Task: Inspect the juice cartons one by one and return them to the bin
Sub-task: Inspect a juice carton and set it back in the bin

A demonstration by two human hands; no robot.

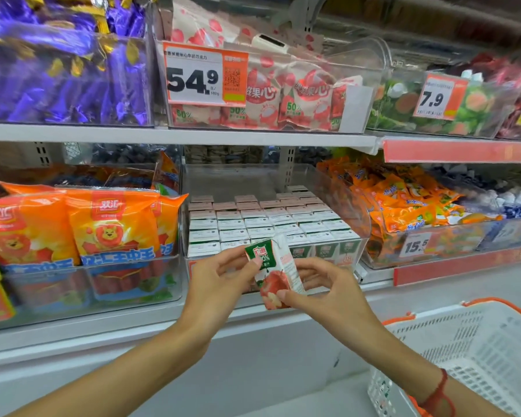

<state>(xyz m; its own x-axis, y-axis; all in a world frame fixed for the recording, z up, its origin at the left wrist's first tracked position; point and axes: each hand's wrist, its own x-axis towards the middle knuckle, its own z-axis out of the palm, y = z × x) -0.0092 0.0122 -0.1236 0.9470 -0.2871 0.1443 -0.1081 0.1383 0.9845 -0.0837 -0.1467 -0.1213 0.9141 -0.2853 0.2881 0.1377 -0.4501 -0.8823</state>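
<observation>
A small juice carton point(273, 273), green on top with a red apple picture, is held tilted in front of the shelf. My left hand point(223, 281) pinches its upper left corner between thumb and fingers. My right hand point(328, 291) pinches its lower right edge. Behind the carton stands a clear plastic bin point(337, 188) on the lower shelf, filled with several rows of the same juice cartons point(262, 224) standing upright, their white tops showing.
Orange sausage packs point(73, 230) fill the bin to the left, orange snack bags point(409, 203) the bin to the right. Candy bins with price tags point(205, 74) sit on the upper shelf. A white shopping basket point(475, 350) with orange trim hangs at my right arm.
</observation>
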